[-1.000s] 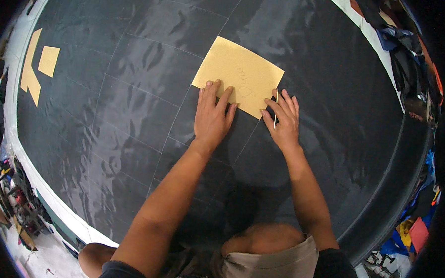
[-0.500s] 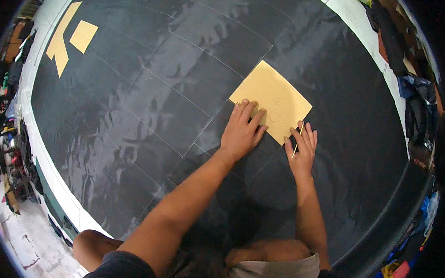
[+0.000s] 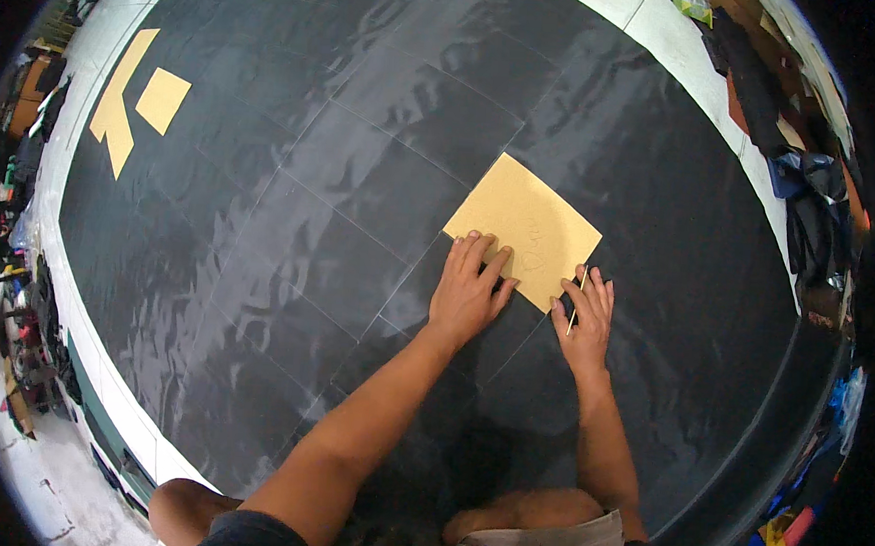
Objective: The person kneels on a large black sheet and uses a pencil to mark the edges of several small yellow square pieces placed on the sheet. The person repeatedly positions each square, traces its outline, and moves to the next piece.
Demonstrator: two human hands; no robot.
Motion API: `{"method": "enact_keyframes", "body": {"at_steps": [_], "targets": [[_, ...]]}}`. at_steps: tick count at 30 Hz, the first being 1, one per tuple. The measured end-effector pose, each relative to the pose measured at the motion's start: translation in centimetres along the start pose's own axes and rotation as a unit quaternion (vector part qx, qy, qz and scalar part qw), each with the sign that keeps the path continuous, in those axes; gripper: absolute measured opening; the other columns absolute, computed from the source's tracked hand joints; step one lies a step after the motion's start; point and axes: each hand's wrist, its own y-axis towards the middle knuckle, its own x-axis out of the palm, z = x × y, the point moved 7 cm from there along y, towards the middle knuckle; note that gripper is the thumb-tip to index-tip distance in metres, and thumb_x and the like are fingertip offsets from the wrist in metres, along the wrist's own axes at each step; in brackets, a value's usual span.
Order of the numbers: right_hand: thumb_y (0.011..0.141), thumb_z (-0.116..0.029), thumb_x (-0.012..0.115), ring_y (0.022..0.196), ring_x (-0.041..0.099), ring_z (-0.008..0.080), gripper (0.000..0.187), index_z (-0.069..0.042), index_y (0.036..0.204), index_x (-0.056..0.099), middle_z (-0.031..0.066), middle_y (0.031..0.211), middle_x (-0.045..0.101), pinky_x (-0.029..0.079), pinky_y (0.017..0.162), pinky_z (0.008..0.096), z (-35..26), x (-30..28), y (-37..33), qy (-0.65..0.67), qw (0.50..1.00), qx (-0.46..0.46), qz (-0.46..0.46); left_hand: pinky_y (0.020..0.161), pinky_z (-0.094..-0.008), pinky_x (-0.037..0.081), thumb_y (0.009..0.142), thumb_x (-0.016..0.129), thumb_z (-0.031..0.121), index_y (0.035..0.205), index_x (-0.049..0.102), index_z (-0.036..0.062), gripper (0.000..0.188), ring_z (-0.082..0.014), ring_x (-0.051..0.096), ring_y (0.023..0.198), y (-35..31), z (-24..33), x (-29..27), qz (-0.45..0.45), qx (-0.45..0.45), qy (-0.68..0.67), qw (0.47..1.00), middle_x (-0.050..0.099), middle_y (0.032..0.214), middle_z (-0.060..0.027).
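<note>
A pale yellow piece of card [image 3: 543, 214], four-sided and with faint pencil-like marks, lies flat on a wide dark sheet [image 3: 382, 202]. My left hand [image 3: 469, 289] rests with fingers spread, its fingertips pressing on the card's near left edge. At the near right corner, my right hand [image 3: 584, 323] holds a thin pale pen-like stick [image 3: 574, 308] between thumb and fingers. Those fingertips are at the card's right edge. Thin straight pale lines run across the dark sheet, some meeting the card's edges.
At the far left lie a forked yellow card piece [image 3: 120, 113] and a smaller four-sided yellow card piece [image 3: 164, 101]. The sheet's right side curls into a dark roll [image 3: 740, 491]. Clutter [image 3: 30, 324] lines the left, with dark bags [image 3: 816, 216] at the right.
The whole view has tilted, so the card and the far pieces sit lower in the picture. Both hands keep their places at the card, the stick still in the right one.
</note>
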Motion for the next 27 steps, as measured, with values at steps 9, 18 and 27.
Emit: {"method": "enact_keyframes", "body": {"at_steps": [9, 18, 27], "targets": [[0.088, -0.022, 0.076, 0.139, 0.048, 0.0367, 0.032, -0.011, 0.118, 0.071, 0.0117, 0.142, 0.061, 0.029, 0.119, 0.0559, 0.8, -0.1, 0.2, 0.020, 1.000, 0.016, -0.002, 0.115, -0.0554, 0.037, 0.084, 0.081, 0.028, 0.129, 0.065, 0.0099, 0.051, -0.0425, 0.048, 0.133, 0.1, 0.2, 0.0, -0.011, -0.012, -0.006, 1.000, 0.055, 0.135, -0.0196], [0.087, -0.024, 0.078, 0.139, 0.048, 0.0348, 0.032, -0.012, 0.116, 0.072, 0.0101, 0.142, 0.061, 0.030, 0.118, 0.0554, 0.8, -0.2, 0.0, 0.030, 0.999, 0.016, 0.006, 0.116, -0.0560, 0.035, 0.085, 0.080, 0.027, 0.129, 0.064, 0.0091, 0.050, -0.0426, 0.047, 0.135, 0.0, 0.3, 0.3, -0.010, -0.005, 0.007, 1.000, 0.052, 0.136, -0.0192], [0.087, -0.024, 0.078, 0.139, 0.048, 0.0349, 0.032, -0.012, 0.116, 0.073, 0.0100, 0.142, 0.061, 0.030, 0.118, 0.0553, 0.8, -0.2, -0.1, 0.028, 1.000, 0.002, 0.012, 0.114, -0.0540, 0.037, 0.085, 0.080, 0.029, 0.130, 0.063, 0.0090, 0.052, -0.0432, 0.044, 0.137, 0.8, 0.7, -0.2, -0.057, -0.004, 0.057, 0.997, 0.049, 0.141, -0.0191]]}}
